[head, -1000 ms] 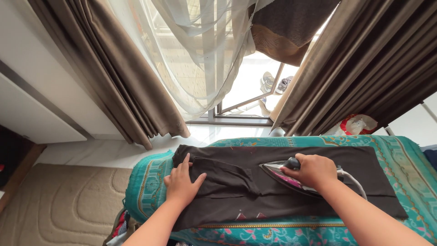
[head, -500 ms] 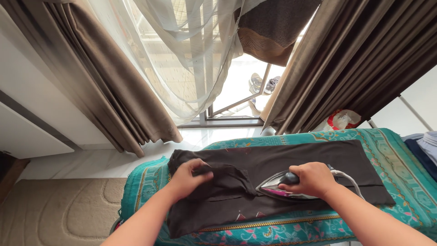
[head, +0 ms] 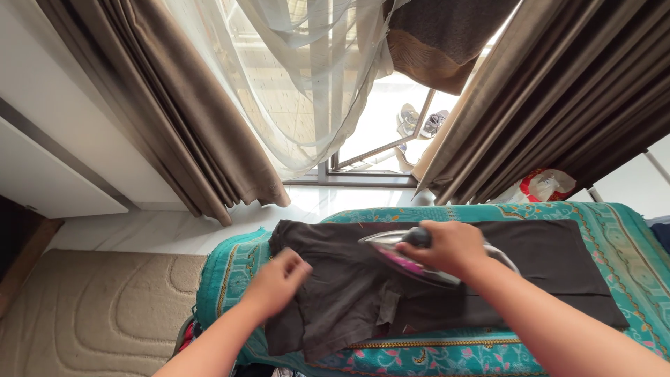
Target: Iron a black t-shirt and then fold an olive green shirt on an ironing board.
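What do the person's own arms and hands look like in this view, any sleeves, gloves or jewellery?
Both forearms are bare up to the bottom frame edge, with no sleeve in view. The left hand and the right hand wear no gloves. No ring, bracelet or watch shows on either, though the left hand is motion-blurred, so small details there cannot be told.

black garment (head: 349, 293), teal floral cover (head: 614, 237), brown curtains (head: 195, 132)

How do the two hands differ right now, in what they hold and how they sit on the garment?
The right hand is wrapped around the iron handle; the left hand holds no tool, its fingers bunched at the dark garment. The right hand sits higher, riding the iron; the left is low on the cloth. Both are over the same garment.
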